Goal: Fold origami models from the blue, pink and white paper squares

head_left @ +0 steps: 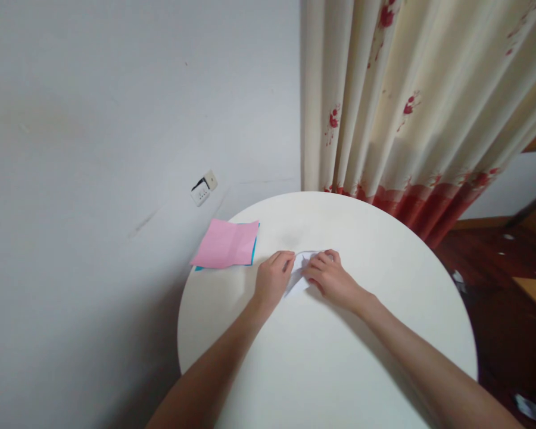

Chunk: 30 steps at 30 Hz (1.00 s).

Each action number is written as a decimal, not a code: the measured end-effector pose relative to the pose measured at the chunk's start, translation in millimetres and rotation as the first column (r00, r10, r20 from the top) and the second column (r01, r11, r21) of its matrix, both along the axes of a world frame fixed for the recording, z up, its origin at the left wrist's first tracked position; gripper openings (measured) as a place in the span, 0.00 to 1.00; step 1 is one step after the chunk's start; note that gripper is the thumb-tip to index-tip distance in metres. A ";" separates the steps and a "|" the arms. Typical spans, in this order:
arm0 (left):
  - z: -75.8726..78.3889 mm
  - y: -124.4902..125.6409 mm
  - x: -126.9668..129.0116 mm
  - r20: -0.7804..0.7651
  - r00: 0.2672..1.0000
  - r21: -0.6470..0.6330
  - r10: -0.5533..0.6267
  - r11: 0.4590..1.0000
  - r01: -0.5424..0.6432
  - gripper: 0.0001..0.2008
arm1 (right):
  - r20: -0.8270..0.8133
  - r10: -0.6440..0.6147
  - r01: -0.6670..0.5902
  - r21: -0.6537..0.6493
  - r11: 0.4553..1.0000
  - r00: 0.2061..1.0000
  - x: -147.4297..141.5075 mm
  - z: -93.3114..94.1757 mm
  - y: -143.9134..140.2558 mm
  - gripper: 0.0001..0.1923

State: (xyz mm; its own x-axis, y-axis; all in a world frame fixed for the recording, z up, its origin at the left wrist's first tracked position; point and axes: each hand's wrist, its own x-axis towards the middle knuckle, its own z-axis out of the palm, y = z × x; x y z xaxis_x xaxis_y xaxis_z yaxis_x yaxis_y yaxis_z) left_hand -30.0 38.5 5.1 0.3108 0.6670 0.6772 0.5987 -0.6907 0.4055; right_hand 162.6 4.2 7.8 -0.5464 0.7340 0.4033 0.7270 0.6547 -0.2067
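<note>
A folded sheet of white paper [298,281] lies on the round white table between my hands, with creased flaps partly raised. My left hand [273,275] pinches its left edge, the fingers curled together. From the other side, my right hand [328,275] rests on the paper's right part with bent fingers gripping it. The fingers cover much of the sheet, so its full shape is hidden.
Pink paper [227,243] lies over blue paper [254,253] at the table's left edge. The round white table [339,369] stands against a wall with an outlet [201,193]. A floral curtain [411,113] hangs behind. Paper scraps [459,280] lie on the dark floor.
</note>
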 end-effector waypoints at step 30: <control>15.3 12.1 -23.2 0.102 0.990 -0.142 0.094 0.987 -0.079 0.09 | -0.417 -0.077 0.180 0.214 0.960 0.906 4.7 31.2 -21.5 0.25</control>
State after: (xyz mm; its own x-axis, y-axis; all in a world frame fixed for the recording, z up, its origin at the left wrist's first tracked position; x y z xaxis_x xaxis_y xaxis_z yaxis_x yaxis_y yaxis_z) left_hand -53.1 50.6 20.4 0.1780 0.7770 0.6038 0.6010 -0.5717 0.5585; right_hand 167.2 -17.4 39.0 -0.2080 0.6386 0.7409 0.6972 0.6281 -0.3456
